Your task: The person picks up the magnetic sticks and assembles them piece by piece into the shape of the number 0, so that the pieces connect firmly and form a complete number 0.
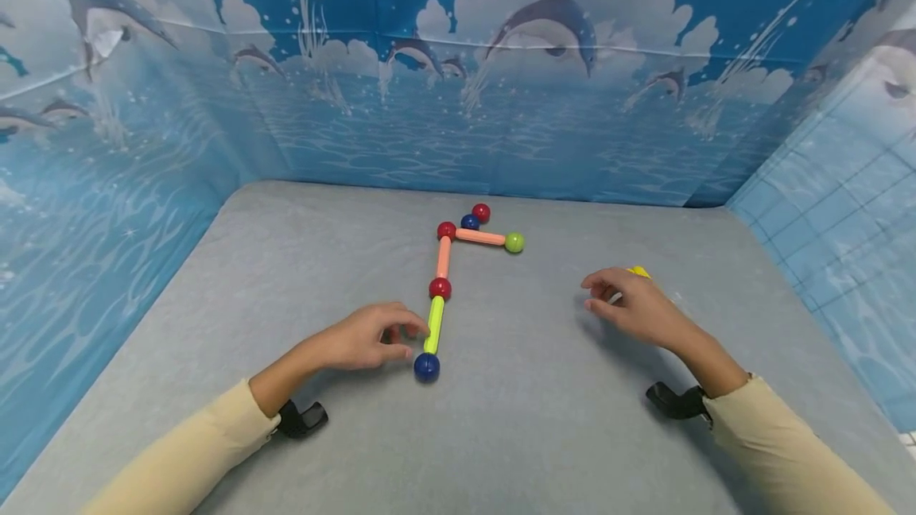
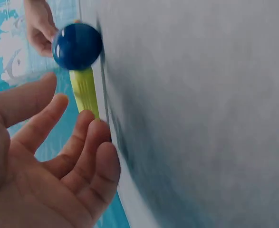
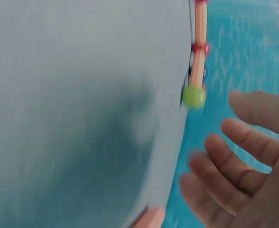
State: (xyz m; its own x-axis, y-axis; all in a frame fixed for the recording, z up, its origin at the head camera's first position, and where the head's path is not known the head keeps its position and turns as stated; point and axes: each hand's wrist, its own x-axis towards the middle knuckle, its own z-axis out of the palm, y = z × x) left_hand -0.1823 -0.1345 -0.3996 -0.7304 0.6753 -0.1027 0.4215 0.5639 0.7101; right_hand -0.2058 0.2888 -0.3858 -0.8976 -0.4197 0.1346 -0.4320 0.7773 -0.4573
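Note:
A chain of balls and sticks lies on the grey table. From its near end run a blue ball [image 1: 427, 367], a yellow-green stick [image 1: 434, 324], a red ball [image 1: 440, 288] and a salmon stick [image 1: 444, 259]. A second red ball [image 1: 447, 230] forms the corner, and another salmon stick [image 1: 481, 237] leads right to a green ball [image 1: 514, 242]. Just left of the yellow-green stick is my left hand [image 1: 375, 336], fingers loosely bent, gripping nothing; contact is unclear. My right hand [image 1: 637, 304] hovers at the right, fingers relaxed and holding nothing, partly hiding a yellow piece [image 1: 639, 271].
Behind the salmon stick sit a loose-looking blue ball [image 1: 469, 222] and a red ball [image 1: 482, 213]. A salmon-coloured piece [image 3: 151, 217] shows at the bottom of the right wrist view. Dolphin-printed curtain [image 1: 358, 118] surrounds the table [image 1: 544, 420] at the back and sides.

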